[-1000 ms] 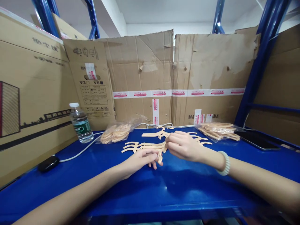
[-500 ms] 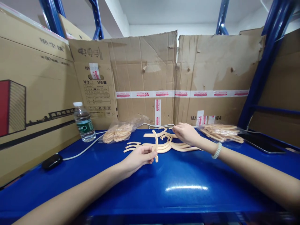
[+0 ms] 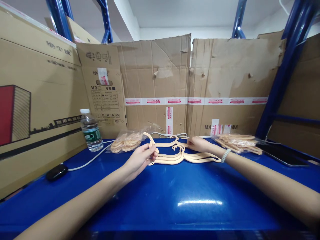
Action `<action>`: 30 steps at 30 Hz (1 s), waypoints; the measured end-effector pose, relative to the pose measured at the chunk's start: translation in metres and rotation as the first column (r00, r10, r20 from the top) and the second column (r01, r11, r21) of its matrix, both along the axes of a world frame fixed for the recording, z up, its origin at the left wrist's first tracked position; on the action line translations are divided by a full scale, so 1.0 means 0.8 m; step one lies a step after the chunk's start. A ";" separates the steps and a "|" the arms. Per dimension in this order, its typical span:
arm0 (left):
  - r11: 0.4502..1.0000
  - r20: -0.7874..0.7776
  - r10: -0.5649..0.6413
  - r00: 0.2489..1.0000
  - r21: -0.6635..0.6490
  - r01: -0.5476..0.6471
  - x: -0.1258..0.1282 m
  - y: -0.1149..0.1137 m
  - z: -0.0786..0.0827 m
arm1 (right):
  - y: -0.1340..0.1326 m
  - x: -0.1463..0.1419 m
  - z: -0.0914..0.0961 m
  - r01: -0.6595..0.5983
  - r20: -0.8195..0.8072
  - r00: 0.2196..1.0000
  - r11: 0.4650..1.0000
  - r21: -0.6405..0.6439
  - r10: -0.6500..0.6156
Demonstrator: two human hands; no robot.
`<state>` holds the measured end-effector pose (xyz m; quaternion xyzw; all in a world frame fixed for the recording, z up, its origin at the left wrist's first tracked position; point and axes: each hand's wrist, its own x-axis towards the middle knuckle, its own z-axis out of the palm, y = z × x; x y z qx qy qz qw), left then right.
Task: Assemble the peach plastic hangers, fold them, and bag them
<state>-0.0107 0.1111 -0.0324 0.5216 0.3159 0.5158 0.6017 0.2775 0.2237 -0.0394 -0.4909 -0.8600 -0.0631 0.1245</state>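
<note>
Fingers, left hand (image 3: 140, 158): pinched on piece (image 3: 148, 136); right hand (image 3: 201, 144): curled at rear twelve-o'clock hanger (image 3: 165, 144), hold unclear. Light pinch advisable.

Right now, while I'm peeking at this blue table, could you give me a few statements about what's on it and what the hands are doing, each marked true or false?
1. The left hand holds a curved beige piece. True.
2. The pale bracelet is on the left wrist. False: the bracelet is on the right wrist.
3. The water bottle lies on its side. False: the water bottle stands upright, white cap on.
4. Clear bags of beige pieces lie to the left and right of the hangers. True.
5. The right hand is at the rear hanger. True.
6. The hangers are black. False: the hangers are beige.
</note>
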 end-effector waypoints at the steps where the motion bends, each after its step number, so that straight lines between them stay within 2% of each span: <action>1: 1.000 0.012 0.009 1.000 -0.003 -0.009 -0.002 0.001 0.002 | 0.000 0.000 0.003 -0.003 -0.023 1.000 1.000 0.005 0.003; 6: 0.996 0.070 0.084 0.994 -0.045 -0.081 -0.008 0.004 0.008 | -0.015 0.005 0.031 0.005 -0.163 0.987 0.994 0.105 0.012; 10: 0.995 0.095 0.096 0.991 -0.033 -0.093 -0.011 0.007 0.007 | -0.046 0.016 0.049 -0.092 -0.305 0.940 0.976 0.196 0.150; 14: 0.997 0.104 0.074 0.992 0.020 -0.077 -0.014 0.010 0.008 | -0.087 0.029 0.044 -0.212 -0.366 0.884 0.948 0.238 0.289; 18: 0.996 0.103 0.049 0.993 0.063 -0.056 -0.017 0.015 0.008 | -0.116 0.035 0.032 -0.255 -0.384 0.862 0.938 0.236 0.331; 23: 0.999 0.096 -0.037 0.995 0.019 0.035 -0.020 0.016 0.007 | -0.124 0.036 0.031 -0.253 -0.449 0.823 0.932 0.261 0.349; 30: 0.986 0.222 -0.099 0.970 -0.111 0.126 -0.014 0.006 0.017 | -0.125 0.036 0.032 -0.265 -0.438 0.815 0.916 0.300 0.379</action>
